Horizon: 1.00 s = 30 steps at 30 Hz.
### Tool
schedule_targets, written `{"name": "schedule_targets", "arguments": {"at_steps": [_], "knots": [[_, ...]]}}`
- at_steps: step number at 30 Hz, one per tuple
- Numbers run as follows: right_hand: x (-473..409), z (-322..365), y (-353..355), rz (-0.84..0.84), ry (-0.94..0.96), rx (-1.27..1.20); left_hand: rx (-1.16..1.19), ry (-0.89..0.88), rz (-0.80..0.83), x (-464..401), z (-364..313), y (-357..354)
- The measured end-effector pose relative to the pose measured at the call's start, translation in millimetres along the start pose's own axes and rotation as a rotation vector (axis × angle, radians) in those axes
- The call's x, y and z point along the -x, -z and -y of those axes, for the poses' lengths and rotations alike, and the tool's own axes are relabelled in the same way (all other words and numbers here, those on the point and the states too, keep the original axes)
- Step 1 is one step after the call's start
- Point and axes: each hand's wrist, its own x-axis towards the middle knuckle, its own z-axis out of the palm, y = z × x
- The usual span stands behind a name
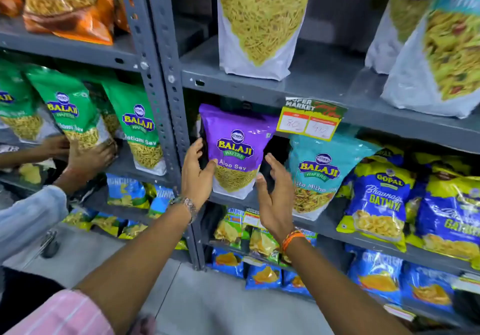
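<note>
A purple Aloo Sev packet (235, 150) stands upright on the grey metal shelf (324, 226) in the middle of the rack. My left hand (196, 176) is at its left edge, thumb touching the packet's front and fingers reaching behind the side. My right hand (275, 194) hovers just right of the packet with fingers straight and spread, its thumb tip near the packet's lower right edge; it holds nothing.
A teal Balaji packet (318, 176) stands right of the purple one, blue-yellow Gopal packets (379, 202) further right. A price tag (310, 120) hangs above. Another person's hands (88, 156) handle green Ratlami Sev packets (140, 132) on the left rack. A steel upright (168, 80) divides racks.
</note>
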Motion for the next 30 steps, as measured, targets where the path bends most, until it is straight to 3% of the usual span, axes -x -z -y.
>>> {"name": "schedule_targets", "arguments": {"at_steps": [4,6,15,30], "knots": [[-17,-33,-25,0.083,-0.396,-0.146,0.001,0.130,0.040,-13,9,-15],[-27,-55,-36,0.138,-0.465,-0.177,0.049,0.149,0.064,-20,13,-23],[-55,-83,-51,0.270,-0.373,-0.266,0.119,0.122,0.036,-42,32,-34],[3,-64,-29,0.240,-0.391,-0.338,0.040,0.066,0.020,28,24,-2]]}}
